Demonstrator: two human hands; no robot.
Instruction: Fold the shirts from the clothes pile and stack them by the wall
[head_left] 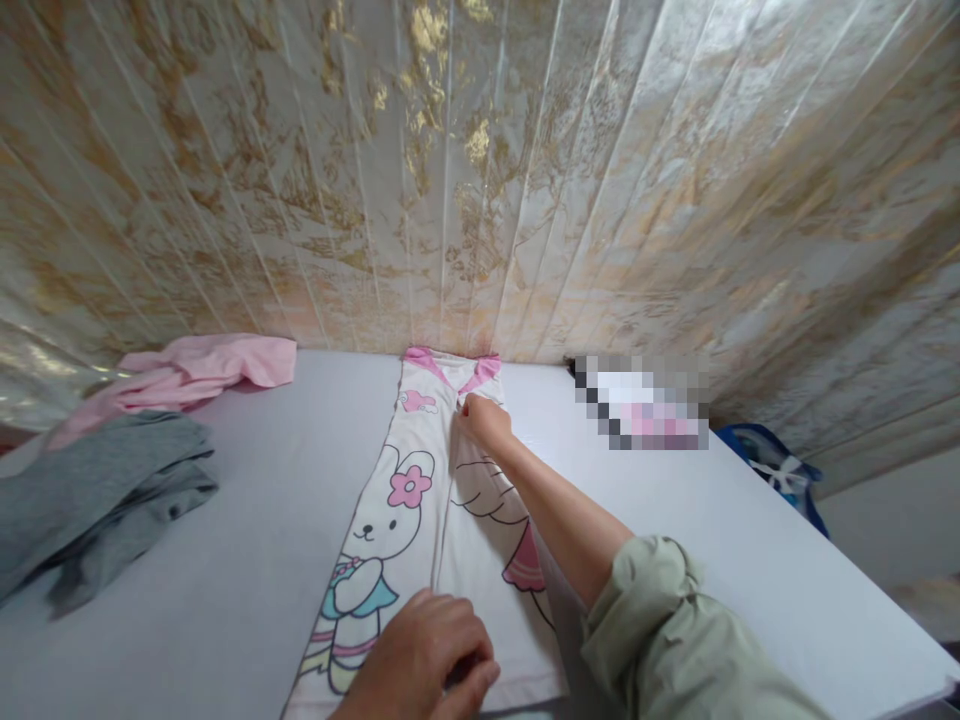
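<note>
A pair of child's white trousers (480,560) lies flat on the table, legs toward me and waist at the far end. It has pink corners at the waist and a printed bear-like figure with a pink flower on the left leg. My right hand (486,424) reaches to where the legs meet, its fingers closed on the cloth there; the fingertips are partly hidden. Over the lower legs, near the hems, is my left hand (431,655). Its fingers are curled in toward the thumb, with no cloth visible in them.
On the left of the white table (255,560) lie a crumpled pink garment (225,365) and a grey garment (120,490). A blurred-out item (645,405) sits at the back right. Beyond the right edge is a blue bag (776,470). A gold-patterned curtain (465,180) hangs along the back.
</note>
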